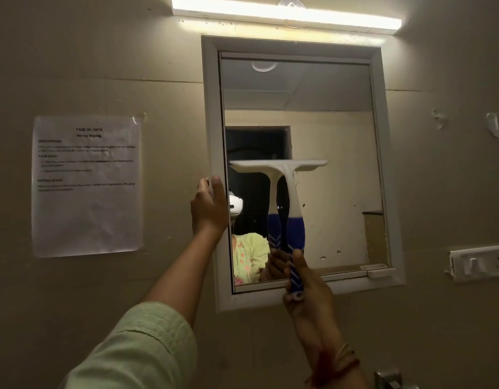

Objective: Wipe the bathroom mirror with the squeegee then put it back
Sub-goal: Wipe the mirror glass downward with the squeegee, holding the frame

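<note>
A white-framed mirror point(341, 130) hangs on the beige wall ahead. The squeegee point(292, 197) has a white blade and neck and a blue grip with white chevrons. Its blade lies flat against the glass about halfway up, on the left half. My right hand point(304, 293) is closed around the bottom of the blue grip, in front of the mirror's lower edge. My left hand point(210, 209) grips the left side of the mirror frame, thumb on the front. The glass reflects the squeegee, a hand and a light green sleeve.
A lit tube light point(285, 14) runs above the mirror. A printed sheet point(87, 186) is taped to the wall at left. To the right are a white hook point(492, 124) and a switch plate point(480, 262). A small white tray point(380, 272) sits on the frame's lower right ledge.
</note>
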{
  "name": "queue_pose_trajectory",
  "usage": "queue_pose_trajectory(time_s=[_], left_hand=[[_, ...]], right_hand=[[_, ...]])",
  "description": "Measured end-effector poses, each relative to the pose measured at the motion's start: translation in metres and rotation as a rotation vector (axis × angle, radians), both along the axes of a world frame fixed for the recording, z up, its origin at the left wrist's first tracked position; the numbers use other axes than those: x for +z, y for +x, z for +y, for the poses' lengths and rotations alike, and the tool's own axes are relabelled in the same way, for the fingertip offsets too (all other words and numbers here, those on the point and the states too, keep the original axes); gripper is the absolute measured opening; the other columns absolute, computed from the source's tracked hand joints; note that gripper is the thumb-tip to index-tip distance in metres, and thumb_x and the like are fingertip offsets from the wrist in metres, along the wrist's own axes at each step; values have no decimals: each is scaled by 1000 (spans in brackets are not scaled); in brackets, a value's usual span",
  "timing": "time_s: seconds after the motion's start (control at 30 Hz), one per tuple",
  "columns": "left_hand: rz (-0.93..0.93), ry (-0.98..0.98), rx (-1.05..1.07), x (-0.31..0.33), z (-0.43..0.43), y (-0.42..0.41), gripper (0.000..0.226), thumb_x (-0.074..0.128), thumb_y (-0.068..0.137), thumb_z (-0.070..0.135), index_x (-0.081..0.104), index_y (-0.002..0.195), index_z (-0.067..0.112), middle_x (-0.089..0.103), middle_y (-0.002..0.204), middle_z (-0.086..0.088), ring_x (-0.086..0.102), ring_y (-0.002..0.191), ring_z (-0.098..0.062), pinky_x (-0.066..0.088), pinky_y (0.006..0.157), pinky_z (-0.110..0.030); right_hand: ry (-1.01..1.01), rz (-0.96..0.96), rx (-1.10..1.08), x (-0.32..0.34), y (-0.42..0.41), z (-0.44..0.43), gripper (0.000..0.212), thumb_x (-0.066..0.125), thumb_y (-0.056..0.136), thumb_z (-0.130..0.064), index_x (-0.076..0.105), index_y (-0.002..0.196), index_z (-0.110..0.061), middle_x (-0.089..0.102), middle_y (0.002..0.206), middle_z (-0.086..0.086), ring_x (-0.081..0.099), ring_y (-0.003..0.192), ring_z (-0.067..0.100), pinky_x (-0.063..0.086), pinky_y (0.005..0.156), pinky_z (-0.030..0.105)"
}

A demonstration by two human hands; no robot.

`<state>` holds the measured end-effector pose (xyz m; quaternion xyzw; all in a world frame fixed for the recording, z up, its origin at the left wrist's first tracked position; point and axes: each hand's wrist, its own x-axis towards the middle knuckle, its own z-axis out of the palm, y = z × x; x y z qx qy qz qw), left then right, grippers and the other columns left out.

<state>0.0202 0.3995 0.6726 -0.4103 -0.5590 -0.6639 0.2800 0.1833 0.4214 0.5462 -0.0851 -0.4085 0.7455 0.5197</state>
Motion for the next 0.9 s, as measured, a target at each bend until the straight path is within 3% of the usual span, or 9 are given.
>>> queue_pose_trajectory(time_s=[0.07,0.17,0.27,0.4,0.5,0.7,0.9], left_hand=[[-8,-3,3,0,-1,1,41,26,98,39,52,95,7,42,65,13,40,60,3,24,50,-18],[-20,-11,-2,0,-2,3,42,26,97,40,52,99,7,42,66,15,39,61,4,25,49,-13],[-19,-22,-5,0,-2,3,44,26,97,41,52,99,6,43,67,11,39,61,4,26,46,-8],[-24,-27,-17,0,-3,2,43,26,97,40,52,99,6,47,73,5,40,61,3,23,49,-12],[-15,-25,-16,0,-2,2,42,27,98,39,52,98,5,48,75,2,40,61,3,26,49,-10],[-19,-29,-13,-1,-2,1,43,26,97,41,52,97,7,44,66,10,42,61,2,26,47,-7],[-24,-21,-38,0,-2,2,43,26,97,41,52,97,7,45,67,9,43,62,1,28,51,-19]], right_hand=[[35,19,-5,16,-1,-2,71,73,58,-46,64,111,-1,68,98,20,56,76,20,45,61,25],[55,53,-21,35,-8,-2,70,72,62,-44,62,111,4,58,73,7,48,61,15,38,58,27],[39,55,19,28,-12,2,71,73,62,-45,62,113,3,58,75,5,48,63,15,38,59,27],[-8,-87,-46,-9,-11,1,64,71,56,-52,69,102,-8,65,90,7,48,65,11,34,44,19],[2,-91,-8,-14,-7,-1,62,68,62,-50,67,108,-7,63,101,10,44,60,8,33,40,17],[98,-55,61,22,-1,4,73,69,60,-55,63,112,-5,57,69,-3,46,53,6,31,41,17],[11,-172,-25,-24,-5,0,59,67,60,-54,67,97,-8,56,75,0,44,62,10,32,45,20]])
